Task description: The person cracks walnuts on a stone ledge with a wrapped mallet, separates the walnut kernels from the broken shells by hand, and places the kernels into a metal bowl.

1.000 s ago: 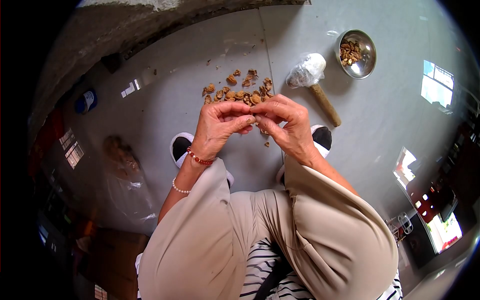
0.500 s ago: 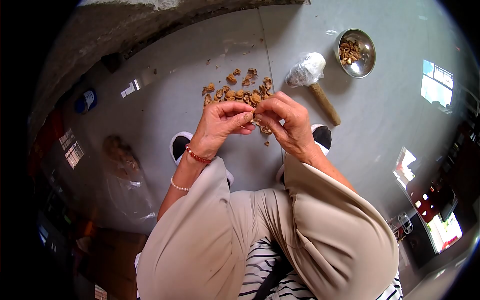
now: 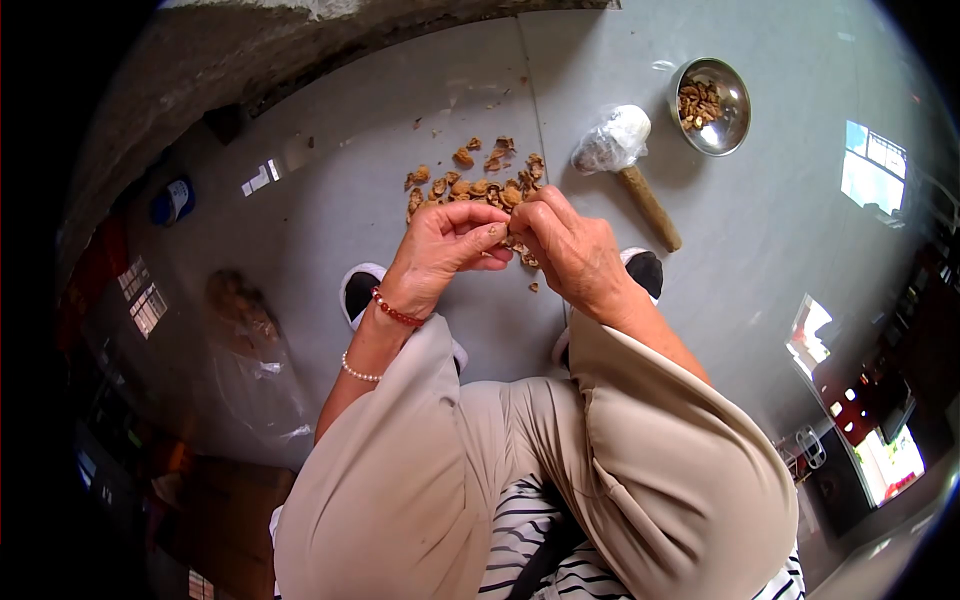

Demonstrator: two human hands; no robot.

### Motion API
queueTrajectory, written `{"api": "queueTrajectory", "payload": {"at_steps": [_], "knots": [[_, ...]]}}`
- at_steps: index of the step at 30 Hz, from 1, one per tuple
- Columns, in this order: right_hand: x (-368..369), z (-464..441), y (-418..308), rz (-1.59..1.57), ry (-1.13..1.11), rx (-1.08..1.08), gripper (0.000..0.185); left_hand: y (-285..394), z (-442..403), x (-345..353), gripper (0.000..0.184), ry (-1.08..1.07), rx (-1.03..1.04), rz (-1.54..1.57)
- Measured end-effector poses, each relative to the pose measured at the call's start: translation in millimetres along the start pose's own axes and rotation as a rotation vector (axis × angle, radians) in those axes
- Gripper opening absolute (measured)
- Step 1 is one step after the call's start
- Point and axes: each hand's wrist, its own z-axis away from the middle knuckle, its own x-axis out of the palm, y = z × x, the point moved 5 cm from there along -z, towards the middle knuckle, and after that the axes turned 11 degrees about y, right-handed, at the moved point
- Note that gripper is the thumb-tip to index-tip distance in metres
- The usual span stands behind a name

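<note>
Both hands meet above a scatter of broken walnut shells (image 3: 462, 188) on the grey floor. My left hand (image 3: 450, 240) is closed in a pinch, thumb against fingers, on a small brown walnut piece (image 3: 505, 232) that is mostly hidden. From the other side my right hand (image 3: 570, 250) pinches at the same piece, its fingertips touching those of the left. Beyond the right hand lies a hammer with a wooden handle (image 3: 650, 208) and a plastic-wrapped head (image 3: 613, 140). Farther right, a steel bowl (image 3: 738, 110) holds several walnut kernels (image 3: 700, 103).
A clear plastic bag (image 3: 262, 390) with brown contents lies on the floor at left. Behind it is a blue object (image 3: 174, 202). A rough stone ledge (image 3: 250, 55) runs along the upper left. My shoes (image 3: 645, 272) flank the shells.
My right hand has rolled slightly, with its fingers curling over more at the fingertips. The left hand stays almost still.
</note>
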Motion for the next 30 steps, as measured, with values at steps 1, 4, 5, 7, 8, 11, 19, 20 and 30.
{"api": "queueTrajectory", "payload": {"at_steps": [1, 4, 5, 7, 8, 11, 19, 20, 30], "knots": [[-0.5, -0.6, 0.5, -0.020, 0.017, 0.015, 0.021, -0.8, -0.5, -0.5, 0.022, 0.009, -0.012, 0.007], [-4.0, -3.1, 1.3, -0.056, 0.060, 0.024, 0.021, -1.7, 0.0, -3.7, 0.023, 0.014, -0.011, 0.028], [-6.1, -3.7, 2.1, -0.062, 0.074, 0.021, 0.021, -1.4, 0.2, -4.3, 0.023, 0.009, -0.004, 0.035], [-5.4, 0.6, 11.4, -0.141, 0.111, 0.117, 0.020, -0.8, 0.6, -4.5, 0.025, -0.001, 0.004, 0.031], [-4.8, 2.7, 15.9, -0.182, 0.129, 0.164, 0.020, -0.5, 0.6, -4.5, 0.026, -0.005, 0.009, 0.030], [-6.3, 3.0, 19.0, -0.238, 0.148, 0.231, 0.017, -0.6, 0.1, -4.2, 0.027, -0.007, 0.017, 0.047], [8.0, 6.3, 20.9, -0.599, 0.076, 0.592, 0.017, 1.5, -0.4, -1.5, 0.021, 0.037, 0.065, 0.030], [9.9, 7.7, 22.8, -0.619, 0.085, 0.608, 0.016, 2.1, -0.4, -1.6, 0.021, 0.048, 0.077, 0.006], [13.1, 11.3, 23.8, -0.727, 0.083, 0.815, 0.014, 1.9, -0.6, -3.4, 0.018, 0.091, 0.175, -0.009]]}}
